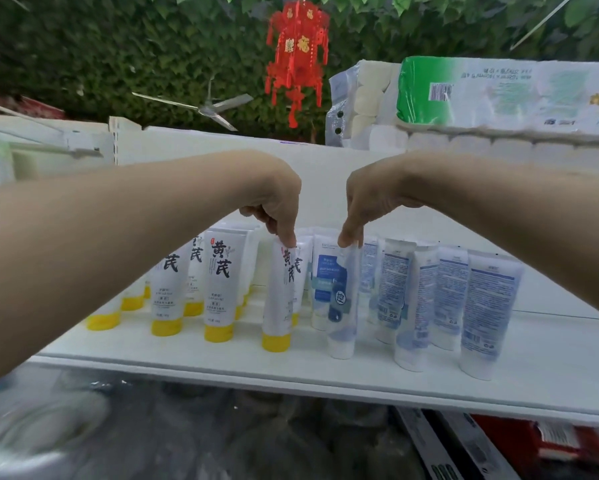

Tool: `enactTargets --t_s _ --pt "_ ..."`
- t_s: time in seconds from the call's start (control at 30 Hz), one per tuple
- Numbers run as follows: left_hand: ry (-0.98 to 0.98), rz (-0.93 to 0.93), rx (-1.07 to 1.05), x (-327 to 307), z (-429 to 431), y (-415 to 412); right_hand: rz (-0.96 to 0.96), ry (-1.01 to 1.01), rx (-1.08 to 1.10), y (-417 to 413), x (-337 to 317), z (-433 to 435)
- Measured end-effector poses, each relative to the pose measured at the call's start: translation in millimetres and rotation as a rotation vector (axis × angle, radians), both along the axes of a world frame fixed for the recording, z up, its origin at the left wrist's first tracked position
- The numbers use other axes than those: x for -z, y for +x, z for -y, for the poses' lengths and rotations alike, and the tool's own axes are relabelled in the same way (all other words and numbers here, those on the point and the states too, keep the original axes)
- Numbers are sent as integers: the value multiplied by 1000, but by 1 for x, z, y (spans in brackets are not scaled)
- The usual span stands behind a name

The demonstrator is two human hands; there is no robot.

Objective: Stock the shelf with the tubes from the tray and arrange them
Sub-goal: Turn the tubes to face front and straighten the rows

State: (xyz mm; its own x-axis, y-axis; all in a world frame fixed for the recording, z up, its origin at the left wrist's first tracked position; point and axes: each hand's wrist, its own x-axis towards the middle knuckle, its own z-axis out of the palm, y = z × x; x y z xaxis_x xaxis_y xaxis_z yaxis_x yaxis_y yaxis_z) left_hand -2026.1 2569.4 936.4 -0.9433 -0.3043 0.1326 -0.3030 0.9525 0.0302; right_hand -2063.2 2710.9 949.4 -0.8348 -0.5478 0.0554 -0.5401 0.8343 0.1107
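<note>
The left hand (277, 202) pinches the top end of a yellow-capped tube (279, 299), which stands cap-down below its fingertips near the front edge of the shelf (325, 372). The right hand (360, 206) likewise pinches a blue-printed tube (341, 306) near that edge.

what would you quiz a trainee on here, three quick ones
1. True or false: the left hand pinches the top of a yellow-cap tube.
2. Pick one: the blue tube under the right hand is A) lying flat, B) standing cap down on the shelf, C) lifted clear above the other tubes.
3. Fill in: the tubes left of the blue tube have ___ caps.
Key: 1 true; 2 B; 3 yellow.
</note>
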Motion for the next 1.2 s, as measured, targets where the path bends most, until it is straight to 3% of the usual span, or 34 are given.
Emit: enactTargets --t_s 0.17,0.43,1.2 --pt "6 -54 86 2 -4 5 -85 -80 -35 -6 6 6" --pt "-26 -94 183 4 0 7 -51 -120 -32 -11 5 10" --pt "31 -65 218 3 12 7 37 -158 -33 -11 2 8"
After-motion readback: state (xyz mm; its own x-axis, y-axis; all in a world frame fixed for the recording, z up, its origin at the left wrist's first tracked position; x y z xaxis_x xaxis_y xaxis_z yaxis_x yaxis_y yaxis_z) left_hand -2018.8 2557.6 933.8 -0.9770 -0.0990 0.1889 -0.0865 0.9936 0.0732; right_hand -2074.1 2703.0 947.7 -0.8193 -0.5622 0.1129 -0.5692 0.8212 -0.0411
